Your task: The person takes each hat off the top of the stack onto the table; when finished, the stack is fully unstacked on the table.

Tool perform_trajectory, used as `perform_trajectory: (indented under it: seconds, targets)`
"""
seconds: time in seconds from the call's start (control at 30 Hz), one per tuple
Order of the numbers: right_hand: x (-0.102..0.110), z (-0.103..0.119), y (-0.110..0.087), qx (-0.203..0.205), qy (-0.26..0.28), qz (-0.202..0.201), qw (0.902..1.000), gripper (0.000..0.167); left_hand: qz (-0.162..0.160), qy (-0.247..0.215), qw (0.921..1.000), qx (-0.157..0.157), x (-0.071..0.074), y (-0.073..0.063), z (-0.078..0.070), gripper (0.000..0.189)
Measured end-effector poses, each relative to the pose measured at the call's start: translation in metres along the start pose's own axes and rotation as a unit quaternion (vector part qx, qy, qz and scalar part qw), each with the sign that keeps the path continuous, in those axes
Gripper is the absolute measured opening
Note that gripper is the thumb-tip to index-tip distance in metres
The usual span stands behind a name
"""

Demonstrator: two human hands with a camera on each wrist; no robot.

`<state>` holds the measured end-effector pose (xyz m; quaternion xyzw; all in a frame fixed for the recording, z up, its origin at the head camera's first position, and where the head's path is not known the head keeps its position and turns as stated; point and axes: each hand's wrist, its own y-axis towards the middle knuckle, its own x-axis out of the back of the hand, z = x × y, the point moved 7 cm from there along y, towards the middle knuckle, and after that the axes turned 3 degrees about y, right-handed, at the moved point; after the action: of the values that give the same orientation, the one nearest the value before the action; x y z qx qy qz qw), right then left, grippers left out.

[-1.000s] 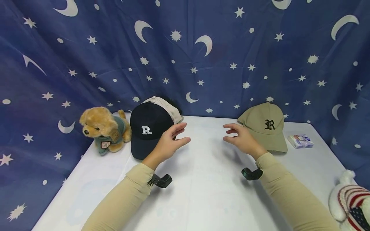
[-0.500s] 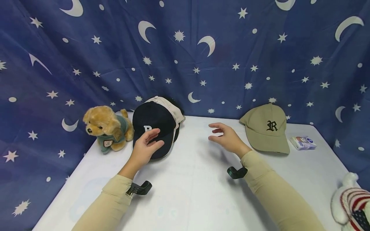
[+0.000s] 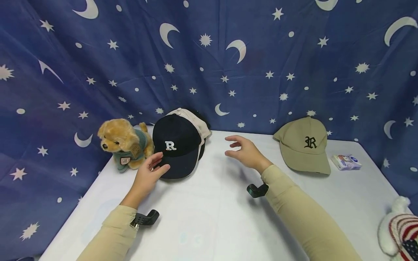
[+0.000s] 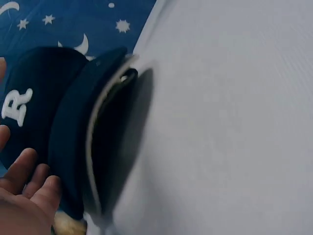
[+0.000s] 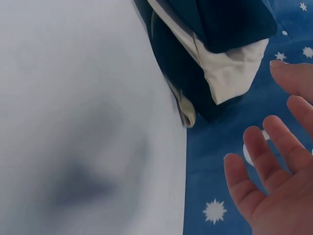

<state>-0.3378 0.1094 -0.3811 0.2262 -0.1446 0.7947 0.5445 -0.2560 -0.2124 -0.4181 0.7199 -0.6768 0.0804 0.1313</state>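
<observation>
A navy baseball cap (image 3: 176, 127) with a white R leans over a cream cap (image 3: 197, 122), and a dark cap shows beneath them. My left hand (image 3: 147, 175), fingers loosely spread and holding nothing, hovers at the navy cap's front left. In the left wrist view its fingers (image 4: 45, 193) overlap the navy cap's brim (image 4: 73, 142); whether they touch is unclear. To the right of that stack, my right hand (image 3: 245, 150) hangs above the white table with nothing in it. The right wrist view shows its relaxed fingers (image 5: 261, 156) apart from the caps.
A plush dog (image 3: 119, 139) in a green top sits left of the stacked caps. On the right are a khaki cap (image 3: 303, 145) with a black R and a small lilac packet (image 3: 347, 162). A white plush toy (image 3: 388, 232) lies at the right edge; a blue starry curtain (image 3: 254, 54) hangs behind.
Both hands have moved left. The left hand has gone from the right side of the navy cap to its front left, and the right hand from near the khaki cap toward the stack.
</observation>
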Motion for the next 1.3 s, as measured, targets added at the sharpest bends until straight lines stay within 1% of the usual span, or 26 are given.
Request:
perform_trajectory:
  seconds: [0.2, 0.43, 0.67, 0.77, 0.87, 1.0, 1.13, 1.3]
  targets:
    - [-0.011, 0.011, 0.008, 0.008, -0.008, 0.007, 0.9999, 0.054, -0.011, 0.021, 0.9994, 0.026, 0.007, -0.001, 0.014, 0.063]
    - [-0.025, 0.030, 0.019, 0.032, -0.006, 0.010, 0.9994, 0.057, -0.021, 0.043, 0.9968, 0.064, 0.015, -0.003, 0.025, 0.069]
    - [-0.046, 0.045, 0.032, 0.051, 0.002, 0.042, 0.9978, 0.057, -0.015, 0.065, 0.9944, 0.082, 0.016, -0.003, 0.034, 0.072]
    - [-0.052, 0.051, 0.036, 0.059, 0.005, 0.043, 0.9973, 0.056, -0.013, 0.062, 0.9942, 0.087, 0.015, -0.002, 0.036, 0.073]
    - [-0.055, 0.056, 0.039, 0.061, 0.006, 0.040, 0.9974, 0.057, -0.006, 0.063, 0.9931, 0.098, 0.014, -0.002, 0.038, 0.075]
    - [-0.060, 0.061, 0.042, 0.057, 0.004, 0.047, 0.9973, 0.061, 0.004, 0.072, 0.9906, 0.116, 0.012, -0.002, 0.039, 0.077]
    - [-0.064, 0.065, 0.045, 0.062, -0.002, 0.053, 0.9966, 0.063, 0.003, 0.066, 0.9910, 0.116, 0.012, -0.001, 0.038, 0.076]
    - [-0.067, 0.069, 0.048, 0.068, 0.003, 0.056, 0.9961, 0.066, 0.003, 0.056, 0.9920, 0.113, 0.014, 0.000, 0.038, 0.076]
